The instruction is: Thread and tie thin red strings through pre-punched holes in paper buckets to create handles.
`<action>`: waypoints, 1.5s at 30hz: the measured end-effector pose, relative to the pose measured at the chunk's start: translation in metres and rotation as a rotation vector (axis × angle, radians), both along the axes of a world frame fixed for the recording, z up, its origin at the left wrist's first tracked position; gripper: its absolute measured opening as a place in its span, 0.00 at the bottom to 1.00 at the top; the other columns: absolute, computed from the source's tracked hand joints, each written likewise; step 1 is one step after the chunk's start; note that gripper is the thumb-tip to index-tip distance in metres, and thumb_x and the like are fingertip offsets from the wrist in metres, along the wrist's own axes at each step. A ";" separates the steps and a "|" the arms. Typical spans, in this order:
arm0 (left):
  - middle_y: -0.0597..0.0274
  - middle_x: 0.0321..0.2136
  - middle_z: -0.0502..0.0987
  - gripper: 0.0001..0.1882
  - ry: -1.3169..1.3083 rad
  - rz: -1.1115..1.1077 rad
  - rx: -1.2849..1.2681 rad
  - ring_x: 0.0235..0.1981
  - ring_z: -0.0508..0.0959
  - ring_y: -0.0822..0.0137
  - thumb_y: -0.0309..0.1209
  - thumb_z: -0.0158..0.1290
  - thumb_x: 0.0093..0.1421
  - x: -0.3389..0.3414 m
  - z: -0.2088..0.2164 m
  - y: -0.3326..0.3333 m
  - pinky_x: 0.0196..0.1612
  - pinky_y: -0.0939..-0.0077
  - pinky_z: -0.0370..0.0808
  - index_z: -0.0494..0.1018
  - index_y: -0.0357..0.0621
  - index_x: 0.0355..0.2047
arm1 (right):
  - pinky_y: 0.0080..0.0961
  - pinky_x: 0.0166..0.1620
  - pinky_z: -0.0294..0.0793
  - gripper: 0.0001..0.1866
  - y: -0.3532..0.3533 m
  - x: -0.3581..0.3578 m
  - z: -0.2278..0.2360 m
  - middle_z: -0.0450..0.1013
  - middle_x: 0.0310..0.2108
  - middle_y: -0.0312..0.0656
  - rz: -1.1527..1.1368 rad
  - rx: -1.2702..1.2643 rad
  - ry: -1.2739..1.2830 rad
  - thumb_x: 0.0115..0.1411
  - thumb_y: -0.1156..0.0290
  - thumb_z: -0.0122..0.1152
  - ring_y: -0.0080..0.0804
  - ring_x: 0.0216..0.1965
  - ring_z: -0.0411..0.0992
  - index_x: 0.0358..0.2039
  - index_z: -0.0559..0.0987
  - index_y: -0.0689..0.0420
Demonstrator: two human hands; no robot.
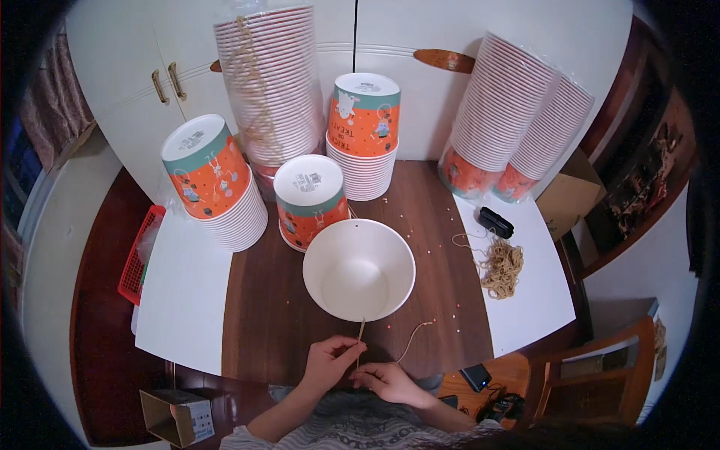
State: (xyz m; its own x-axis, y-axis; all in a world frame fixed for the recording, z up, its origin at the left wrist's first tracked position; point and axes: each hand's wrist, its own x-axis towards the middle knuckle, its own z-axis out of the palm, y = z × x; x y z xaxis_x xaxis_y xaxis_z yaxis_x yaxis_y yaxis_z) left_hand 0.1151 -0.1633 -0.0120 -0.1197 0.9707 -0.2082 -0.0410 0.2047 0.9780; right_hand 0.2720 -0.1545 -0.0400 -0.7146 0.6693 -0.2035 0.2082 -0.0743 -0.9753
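A length of twine (361, 330) is pinched by the left hand (328, 361) and right hand (388, 380) at the desk's (270, 315) near edge, beside the white paper bucket (358, 270).

White cupboard doors (135, 90), perhaps dim light

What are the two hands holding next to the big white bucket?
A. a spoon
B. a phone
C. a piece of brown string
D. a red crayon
C: the left hand and right hand pinch a thin brown string beside the white paper bucket.
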 end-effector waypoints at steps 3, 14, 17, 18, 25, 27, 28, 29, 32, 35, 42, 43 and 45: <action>0.58 0.26 0.77 0.08 -0.099 0.029 -0.037 0.29 0.75 0.73 0.26 0.53 0.52 0.000 0.006 0.004 0.34 0.80 0.71 0.75 0.32 0.28 | 0.26 0.33 0.72 0.10 -0.001 0.000 0.001 0.74 0.26 0.43 0.019 0.118 -0.037 0.56 0.74 0.46 0.31 0.29 0.74 0.36 0.74 0.60; 0.58 0.27 0.76 0.07 -0.607 0.112 -0.150 0.29 0.75 0.70 0.24 0.53 0.52 0.001 0.012 0.031 0.36 0.78 0.72 0.73 0.33 0.32 | 0.38 0.40 0.69 0.16 -0.005 0.004 -0.003 0.72 0.32 0.49 0.238 0.381 -0.186 0.45 0.77 0.48 0.46 0.35 0.70 0.37 0.73 0.57; 0.59 0.28 0.75 0.08 -0.776 0.121 -0.203 0.30 0.75 0.70 0.24 0.52 0.52 0.002 0.011 0.033 0.35 0.77 0.72 0.72 0.34 0.33 | 0.38 0.40 0.69 0.15 -0.008 0.004 0.000 0.72 0.33 0.49 0.233 0.421 -0.176 0.46 0.75 0.48 0.47 0.35 0.70 0.37 0.73 0.57; 0.59 0.29 0.75 0.08 -0.871 0.119 -0.234 0.30 0.75 0.70 0.24 0.52 0.53 0.001 0.010 0.034 0.35 0.77 0.72 0.71 0.34 0.33 | 0.39 0.40 0.69 0.15 -0.007 0.004 0.003 0.72 0.33 0.49 0.260 0.422 -0.185 0.46 0.75 0.48 0.47 0.36 0.70 0.37 0.73 0.57; 0.59 0.27 0.76 0.07 -0.739 0.108 -0.232 0.30 0.75 0.70 0.25 0.52 0.53 0.002 0.012 0.038 0.36 0.79 0.71 0.72 0.35 0.32 | 0.37 0.39 0.71 0.13 -0.007 0.006 0.009 0.72 0.34 0.49 0.306 0.487 -0.172 0.51 0.71 0.48 0.46 0.36 0.71 0.38 0.73 0.58; 0.59 0.26 0.76 0.07 -0.428 0.029 -0.179 0.29 0.75 0.73 0.26 0.52 0.53 -0.002 0.007 0.039 0.32 0.82 0.70 0.74 0.34 0.30 | 0.37 0.38 0.71 0.13 -0.003 0.012 0.014 0.72 0.34 0.49 0.372 0.447 -0.178 0.54 0.68 0.48 0.46 0.35 0.71 0.39 0.73 0.57; 0.59 0.26 0.76 0.07 -0.427 0.028 -0.175 0.29 0.75 0.73 0.26 0.52 0.53 -0.007 0.008 0.040 0.32 0.82 0.70 0.74 0.34 0.30 | 0.36 0.38 0.71 0.13 0.001 0.017 0.017 0.72 0.34 0.49 0.436 0.401 -0.185 0.56 0.65 0.48 0.46 0.35 0.71 0.39 0.73 0.57; 0.60 0.25 0.77 0.07 -0.265 0.016 -0.094 0.28 0.74 0.75 0.27 0.52 0.53 -0.012 0.009 0.039 0.30 0.83 0.69 0.74 0.34 0.29 | 0.36 0.38 0.71 0.13 0.006 0.026 0.024 0.72 0.34 0.49 0.434 0.402 -0.185 0.56 0.65 0.48 0.46 0.35 0.71 0.39 0.73 0.57; 0.66 0.19 0.74 0.06 0.188 0.105 0.098 0.21 0.70 0.80 0.28 0.54 0.52 -0.036 0.025 0.038 0.25 0.86 0.66 0.74 0.36 0.23 | 0.33 0.37 0.72 0.17 0.027 0.064 0.048 0.72 0.34 0.48 0.389 0.500 -0.098 0.56 0.59 0.51 0.44 0.34 0.72 0.41 0.73 0.56; 0.66 0.22 0.72 0.02 0.353 0.192 0.428 0.21 0.69 0.79 0.23 0.51 0.52 -0.057 0.031 0.047 0.24 0.87 0.65 0.71 0.39 0.27 | 0.22 0.31 0.72 0.14 0.038 0.103 0.079 0.74 0.29 0.43 0.109 0.534 -0.187 0.50 0.69 0.60 0.32 0.28 0.74 0.38 0.75 0.58; 0.64 0.41 0.70 0.19 1.176 -0.314 0.795 0.38 0.69 0.60 0.20 0.51 0.40 -0.100 0.087 0.090 0.40 0.71 0.70 0.72 0.46 0.37 | 0.19 0.25 0.67 0.12 0.044 0.149 0.097 0.72 0.22 0.46 -0.154 0.345 0.212 0.48 0.76 0.62 0.29 0.25 0.71 0.35 0.73 0.63; 0.64 0.40 0.71 0.17 1.235 -0.414 0.824 0.38 0.70 0.61 0.22 0.53 0.40 -0.103 0.091 0.090 0.39 0.72 0.70 0.72 0.46 0.35 | 0.21 0.25 0.68 0.10 0.050 0.152 0.102 0.72 0.23 0.45 0.002 0.389 0.280 0.48 0.77 0.61 0.32 0.25 0.72 0.32 0.74 0.63; 0.65 0.37 0.73 0.16 1.188 -0.457 0.829 0.36 0.70 0.62 0.23 0.54 0.40 -0.104 0.083 0.091 0.39 0.72 0.70 0.72 0.47 0.33 | 0.26 0.23 0.68 0.03 0.052 0.146 0.125 0.73 0.22 0.47 0.164 0.451 0.440 0.48 0.79 0.60 0.38 0.22 0.72 0.23 0.76 0.66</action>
